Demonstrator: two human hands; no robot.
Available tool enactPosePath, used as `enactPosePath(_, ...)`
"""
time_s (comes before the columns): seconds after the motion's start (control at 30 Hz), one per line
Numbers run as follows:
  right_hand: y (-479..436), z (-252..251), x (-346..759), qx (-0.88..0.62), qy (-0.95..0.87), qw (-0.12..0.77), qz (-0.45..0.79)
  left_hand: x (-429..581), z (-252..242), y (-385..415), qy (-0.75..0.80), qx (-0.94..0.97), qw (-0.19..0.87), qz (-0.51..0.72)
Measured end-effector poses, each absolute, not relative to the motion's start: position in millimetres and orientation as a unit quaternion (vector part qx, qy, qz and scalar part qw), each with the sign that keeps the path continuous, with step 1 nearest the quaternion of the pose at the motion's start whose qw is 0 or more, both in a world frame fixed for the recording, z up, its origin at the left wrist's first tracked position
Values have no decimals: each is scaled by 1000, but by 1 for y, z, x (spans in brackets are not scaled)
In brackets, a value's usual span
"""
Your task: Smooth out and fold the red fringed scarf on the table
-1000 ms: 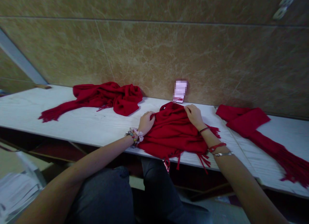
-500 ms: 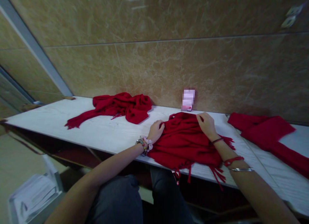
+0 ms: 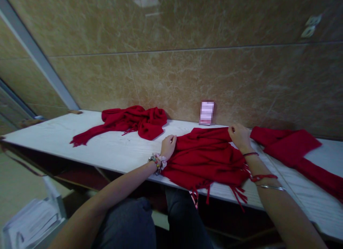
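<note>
A red fringed scarf (image 3: 206, 159) lies bunched in folds on the white table, its tassels hanging over the front edge. My left hand (image 3: 168, 147) is closed on its upper left edge. At the upper right corner my right hand (image 3: 239, 136) grips the cloth in a fist, so the far edge is stretched between both hands. Further left rests a second red scarf (image 3: 134, 122), crumpled, with one fringed end pointing left. To the right lies another red scarf (image 3: 289, 145), folded over on itself, reaching out of view.
A phone (image 3: 207, 113) with a lit, blurred screen leans against the marble-patterned wall (image 3: 171, 77). The white table (image 3: 120, 149) runs along that wall. Below at the lower left stands an open box (image 3: 32, 220) of papers. A wall socket (image 3: 311, 26) is at upper right.
My hands have moved apart, the right one to the right and the left one slightly left. The scarf's far edge is now wider and straighter. The view has shifted a little.
</note>
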State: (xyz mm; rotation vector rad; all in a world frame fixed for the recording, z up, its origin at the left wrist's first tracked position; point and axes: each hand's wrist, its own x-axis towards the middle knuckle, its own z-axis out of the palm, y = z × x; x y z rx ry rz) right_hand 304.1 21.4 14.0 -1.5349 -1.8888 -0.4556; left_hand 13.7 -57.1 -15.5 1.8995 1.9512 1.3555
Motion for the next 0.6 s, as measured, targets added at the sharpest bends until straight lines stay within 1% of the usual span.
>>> enactPosePath(0.07, 22, 11, 307, -598, -741, 259, -162, 14, -16, -57, 637, 628, 62, 442)
enactPosePath(0.13, 22, 8, 306, -580, -771, 217, -144, 14, -16, -56, 630, 636, 78, 439)
enactPosePath(0.2, 21, 6, 302, -543, -796, 231, -135, 13, -17, -56, 624, 639, 93, 439)
enactPosePath(0.33, 17, 4, 285, -464, -824, 304, -117, 12, -18, -56, 617, 638, 118, 445)
enactPosePath(0.47, 13, 1, 270, -426, -857, 275, -91, 12, -17, -58, 584, 670, 145, 435)
enactPosePath(0.6, 11, -2, 265, -437, -856, 262, -85, 13, -17, -59, 544, 701, 166, 430)
